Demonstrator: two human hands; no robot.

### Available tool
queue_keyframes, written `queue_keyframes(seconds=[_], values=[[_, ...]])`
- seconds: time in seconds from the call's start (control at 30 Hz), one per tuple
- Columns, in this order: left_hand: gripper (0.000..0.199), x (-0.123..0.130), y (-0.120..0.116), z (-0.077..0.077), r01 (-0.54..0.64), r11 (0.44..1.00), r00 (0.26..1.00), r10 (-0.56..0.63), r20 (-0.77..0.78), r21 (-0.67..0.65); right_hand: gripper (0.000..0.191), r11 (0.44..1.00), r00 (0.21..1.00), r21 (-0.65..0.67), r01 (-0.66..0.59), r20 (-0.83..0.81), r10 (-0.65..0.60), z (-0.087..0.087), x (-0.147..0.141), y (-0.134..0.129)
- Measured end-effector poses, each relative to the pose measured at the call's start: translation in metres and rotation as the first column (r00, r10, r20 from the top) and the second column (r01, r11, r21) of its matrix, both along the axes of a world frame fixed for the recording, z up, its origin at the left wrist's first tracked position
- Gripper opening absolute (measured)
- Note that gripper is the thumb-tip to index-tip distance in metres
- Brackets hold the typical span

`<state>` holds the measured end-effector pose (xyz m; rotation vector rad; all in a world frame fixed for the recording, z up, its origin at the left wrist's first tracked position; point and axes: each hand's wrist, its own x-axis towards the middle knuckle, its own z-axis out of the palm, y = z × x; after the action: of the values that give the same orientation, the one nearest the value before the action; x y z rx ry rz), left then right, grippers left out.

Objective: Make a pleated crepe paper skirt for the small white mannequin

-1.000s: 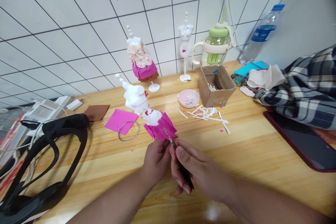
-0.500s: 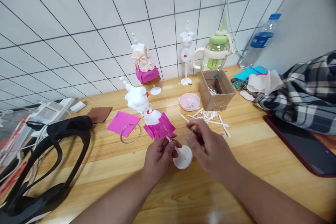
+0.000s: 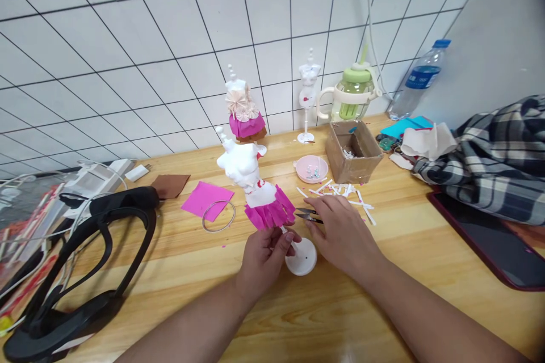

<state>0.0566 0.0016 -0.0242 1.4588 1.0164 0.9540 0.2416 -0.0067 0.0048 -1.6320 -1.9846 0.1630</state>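
My left hand [image 3: 264, 255] grips the thin stem of a small white mannequin [image 3: 243, 165], which leans to the left. Round its hips is a magenta fringed skirt [image 3: 271, 211], and its round white base [image 3: 301, 256] sits just right of my fingers. In my right hand [image 3: 343, 232] are small dark thread snips [image 3: 309, 215], their blades pointing left towards the skirt's right edge, a little apart from it. A magenta square [image 3: 207, 201] lies on the table, partly under a metal ring [image 3: 218, 216].
Behind stand a dressed mannequin [image 3: 242, 103], a bare mannequin [image 3: 308, 96], a green-lidded cup [image 3: 355, 91], a cardboard box [image 3: 355, 153] and a pink dish [image 3: 311, 169]. White strips [image 3: 340, 190] lie nearby. A black headset frame [image 3: 106, 249] is left, a phone [image 3: 481, 238] right.
The held mannequin looks more upright, and the snips' blades now show clearly beside the skirt. My right hand has turned flatter, palm down. The whole view has shifted slightly.
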Motion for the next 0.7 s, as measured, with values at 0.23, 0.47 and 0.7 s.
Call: queue_keyframes(seconds=[0.23, 0.47, 0.7], values=[[0.027, -0.003, -0.002, -0.002, 0.062, 0.997, 0.997, -0.06, -0.054, 0.049, 0.027, 0.944, 0.96, 0.324, -0.065, -0.237, 0.147, 0.023, -0.005, -0.017], [0.031, -0.003, -0.004, 0.0, 0.148, 0.983, 0.984, -0.136, -0.113, 0.105, 0.013, 0.978, 0.892, 0.201, -0.058, -0.43, 0.141, 0.014, -0.009, -0.012], [0.034, -0.007, -0.005, -0.004, 0.257, 0.966, 0.966, -0.257, -0.009, 0.003, 0.008, 0.992, 0.648, -0.022, -0.121, -0.759, 0.062, 0.028, -0.001, -0.013]])
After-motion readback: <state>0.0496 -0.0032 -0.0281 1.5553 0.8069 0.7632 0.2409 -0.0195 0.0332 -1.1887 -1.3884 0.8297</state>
